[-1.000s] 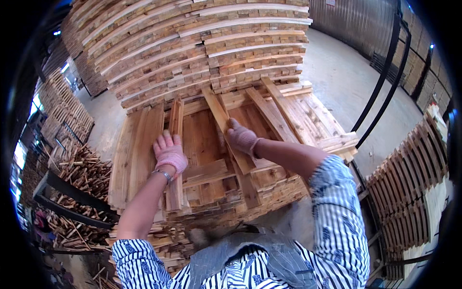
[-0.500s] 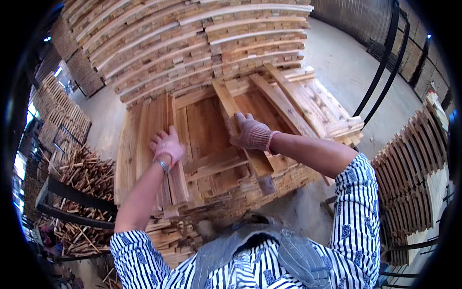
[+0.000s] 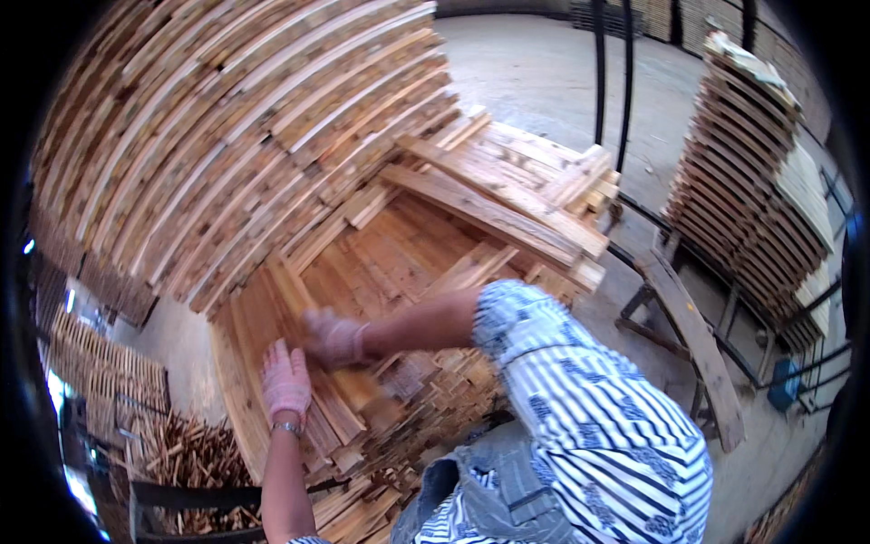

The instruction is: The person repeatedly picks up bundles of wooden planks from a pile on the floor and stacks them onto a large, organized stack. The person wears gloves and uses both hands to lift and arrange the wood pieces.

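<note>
My left hand (image 3: pixel 287 381), in a pink knit glove, lies flat with straight fingers on wooden boards (image 3: pixel 246 349) laid side by side at the left of the stack. Just right of it, my right hand (image 3: pixel 333 338), in a similar glove, is blurred by motion. It grips a wooden board (image 3: pixel 367 392) whose near end is also smeared. The right fingertips are too blurred to make out singly. This board lies alongside the row beside my left hand. Right of it, lower boards (image 3: pixel 362 258) show in the stack's recessed middle.
A tall stack of layered planks (image 3: pixel 272 118) rises behind. Several loose boards (image 3: pixel 489 213) lie across the stack's right side. A wooden bench (image 3: pixel 693 340) and another plank stack (image 3: pixel 734 181) stand at right. Scrap sticks (image 3: pixel 195 449) pile at lower left beside a dark metal frame (image 3: pixel 195 496).
My right hand has carried its board leftward from the middle of the stack to the row beside my left hand. The view has turned to the right.
</note>
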